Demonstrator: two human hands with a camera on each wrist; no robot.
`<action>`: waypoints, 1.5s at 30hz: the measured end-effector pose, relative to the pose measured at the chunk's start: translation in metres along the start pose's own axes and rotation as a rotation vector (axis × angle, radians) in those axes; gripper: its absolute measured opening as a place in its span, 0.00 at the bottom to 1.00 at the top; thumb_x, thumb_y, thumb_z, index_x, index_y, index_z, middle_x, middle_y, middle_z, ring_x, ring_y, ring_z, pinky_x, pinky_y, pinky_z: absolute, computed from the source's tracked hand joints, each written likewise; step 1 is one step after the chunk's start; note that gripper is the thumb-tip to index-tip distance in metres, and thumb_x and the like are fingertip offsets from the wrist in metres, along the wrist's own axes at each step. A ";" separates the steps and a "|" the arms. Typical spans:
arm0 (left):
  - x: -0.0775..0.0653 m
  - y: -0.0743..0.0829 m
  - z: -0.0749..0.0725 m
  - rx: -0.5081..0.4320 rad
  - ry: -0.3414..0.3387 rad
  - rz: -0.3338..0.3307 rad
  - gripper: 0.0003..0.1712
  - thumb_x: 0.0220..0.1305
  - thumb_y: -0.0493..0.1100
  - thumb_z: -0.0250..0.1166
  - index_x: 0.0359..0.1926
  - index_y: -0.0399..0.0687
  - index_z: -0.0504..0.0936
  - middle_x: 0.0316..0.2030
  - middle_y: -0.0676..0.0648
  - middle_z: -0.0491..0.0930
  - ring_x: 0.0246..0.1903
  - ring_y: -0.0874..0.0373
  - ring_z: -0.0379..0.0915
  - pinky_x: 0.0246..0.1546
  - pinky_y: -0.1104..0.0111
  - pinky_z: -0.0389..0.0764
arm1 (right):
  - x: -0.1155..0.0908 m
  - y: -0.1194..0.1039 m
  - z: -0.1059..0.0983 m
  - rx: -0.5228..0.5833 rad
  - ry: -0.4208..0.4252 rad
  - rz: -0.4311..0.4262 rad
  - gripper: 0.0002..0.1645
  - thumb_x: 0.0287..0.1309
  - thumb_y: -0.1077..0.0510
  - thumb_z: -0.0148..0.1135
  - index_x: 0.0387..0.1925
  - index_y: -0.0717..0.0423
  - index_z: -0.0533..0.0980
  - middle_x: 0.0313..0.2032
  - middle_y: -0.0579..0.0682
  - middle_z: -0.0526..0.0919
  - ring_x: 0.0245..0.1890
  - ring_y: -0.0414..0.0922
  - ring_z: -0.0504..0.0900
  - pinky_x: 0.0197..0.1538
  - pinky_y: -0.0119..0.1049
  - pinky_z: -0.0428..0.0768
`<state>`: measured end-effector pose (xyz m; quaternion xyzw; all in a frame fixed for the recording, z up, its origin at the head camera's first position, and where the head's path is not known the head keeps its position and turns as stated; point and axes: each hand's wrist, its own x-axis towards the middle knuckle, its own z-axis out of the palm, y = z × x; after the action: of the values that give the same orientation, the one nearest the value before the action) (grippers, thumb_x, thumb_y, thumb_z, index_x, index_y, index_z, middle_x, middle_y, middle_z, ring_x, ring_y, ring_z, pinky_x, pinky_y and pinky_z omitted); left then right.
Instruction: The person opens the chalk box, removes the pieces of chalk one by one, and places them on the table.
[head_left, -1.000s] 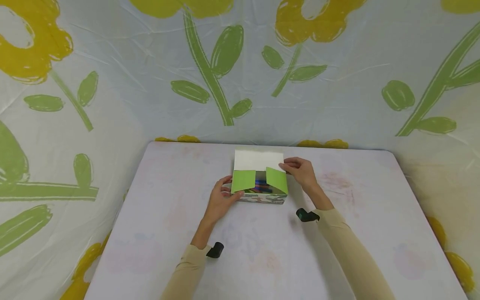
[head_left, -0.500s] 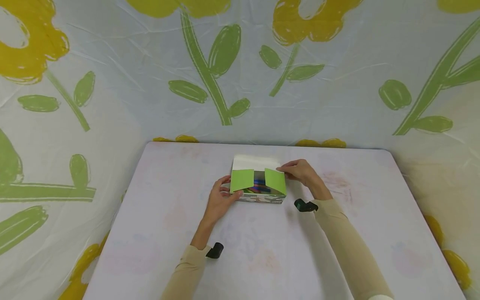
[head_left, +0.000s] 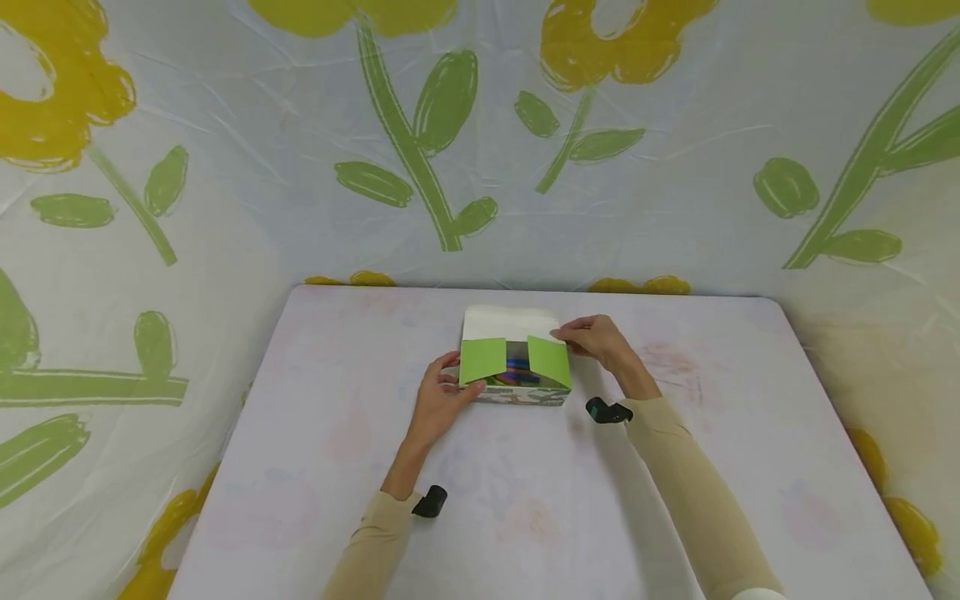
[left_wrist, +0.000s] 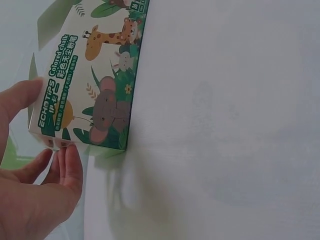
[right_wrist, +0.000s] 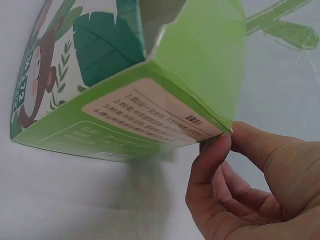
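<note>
A cardboard colored chalk box (head_left: 525, 396) printed with animals sits on the table. Its green left flap (head_left: 483, 358) and green right flap (head_left: 549, 362) lean inward, with colored chalk sticks (head_left: 520, 372) showing between them. Behind them the white lid (head_left: 510, 322) stands raised and slightly bowed. My left hand (head_left: 441, 402) grips the box's left end, its thumb at the front top edge and fingers against the end panel, as the left wrist view shows. At the back right corner, my right hand (head_left: 602, 342) pinches the lid's edge between thumb and forefinger (right_wrist: 207, 155).
The pale table (head_left: 360, 467) extends around the box. Flower-printed cloth (head_left: 660, 200) hangs close behind the table and on both sides. Black wrist cameras stick out from both cuffs, the right one (head_left: 607, 411) near the box's right side.
The lid has tipped lower and bowed, its upper edge dropping and then lifting a little. My right hand has shifted slightly left with it. The left hand keeps its hold on the box.
</note>
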<state>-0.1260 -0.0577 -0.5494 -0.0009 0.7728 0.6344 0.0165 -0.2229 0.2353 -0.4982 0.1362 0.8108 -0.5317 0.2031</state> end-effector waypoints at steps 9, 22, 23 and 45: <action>0.000 0.001 0.002 0.031 0.006 0.014 0.43 0.60 0.45 0.78 0.72 0.38 0.68 0.61 0.41 0.73 0.46 0.52 0.71 0.46 0.68 0.78 | -0.015 0.005 0.003 0.017 0.106 -0.127 0.33 0.66 0.44 0.69 0.58 0.67 0.76 0.48 0.57 0.82 0.38 0.41 0.83 0.53 0.38 0.86; -0.001 0.008 0.004 0.096 0.034 0.080 0.42 0.59 0.42 0.77 0.71 0.36 0.69 0.59 0.38 0.73 0.47 0.47 0.71 0.47 0.62 0.78 | -0.053 0.029 0.019 -0.096 0.208 -0.325 0.33 0.65 0.40 0.70 0.59 0.61 0.76 0.52 0.59 0.82 0.52 0.53 0.80 0.55 0.43 0.79; -0.001 0.009 0.004 0.108 0.037 0.090 0.42 0.59 0.42 0.77 0.70 0.36 0.69 0.59 0.38 0.73 0.47 0.46 0.71 0.46 0.62 0.78 | -0.056 0.031 0.021 -0.094 0.201 -0.341 0.34 0.64 0.40 0.70 0.60 0.60 0.75 0.54 0.59 0.81 0.54 0.54 0.80 0.57 0.44 0.80; -0.005 0.011 0.000 0.194 0.164 0.229 0.30 0.58 0.39 0.78 0.59 0.34 0.78 0.51 0.36 0.78 0.42 0.45 0.76 0.44 0.55 0.84 | -0.085 0.054 0.051 0.017 0.252 -0.608 0.31 0.55 0.61 0.79 0.57 0.67 0.76 0.55 0.62 0.80 0.53 0.57 0.82 0.60 0.42 0.81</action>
<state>-0.1214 -0.0558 -0.5387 0.0372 0.8243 0.5523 -0.1189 -0.1151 0.2100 -0.5195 -0.0457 0.8286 -0.5538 -0.0683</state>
